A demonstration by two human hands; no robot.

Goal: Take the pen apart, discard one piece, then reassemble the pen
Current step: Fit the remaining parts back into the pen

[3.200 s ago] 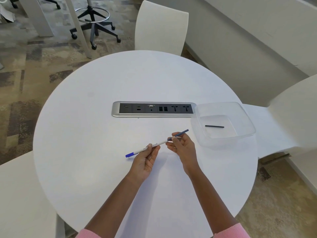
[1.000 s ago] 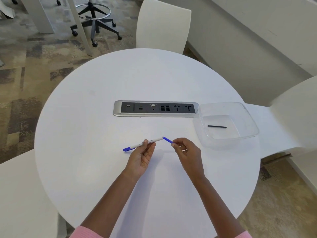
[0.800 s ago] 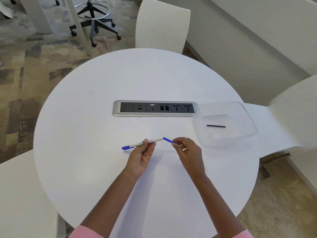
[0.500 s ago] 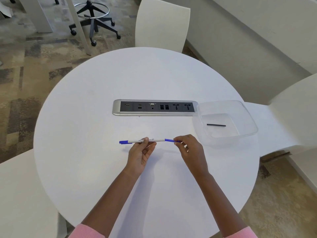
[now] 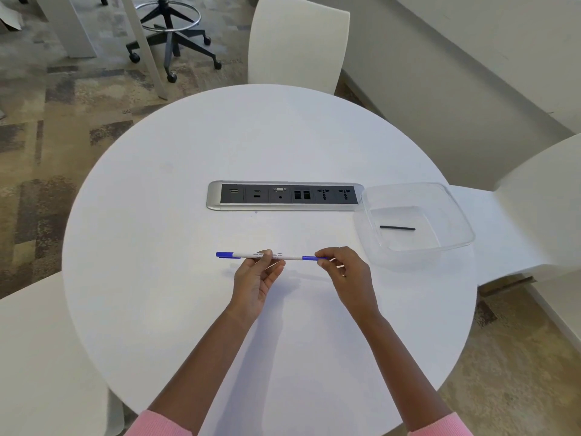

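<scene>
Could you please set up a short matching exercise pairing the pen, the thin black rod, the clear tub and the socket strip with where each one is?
1. pen
2. thin black rod
3. clear tub
4. socket strip

A. set into the middle of the table
B. inside the tub
C. held between both hands
D. on the table's right edge

Pairs: 1-C, 2-B, 3-D, 4-A

Open table (image 5: 176, 309) around the hands; socket strip (image 5: 284, 200) beyond, clear tub (image 5: 457, 215) far right
</scene>
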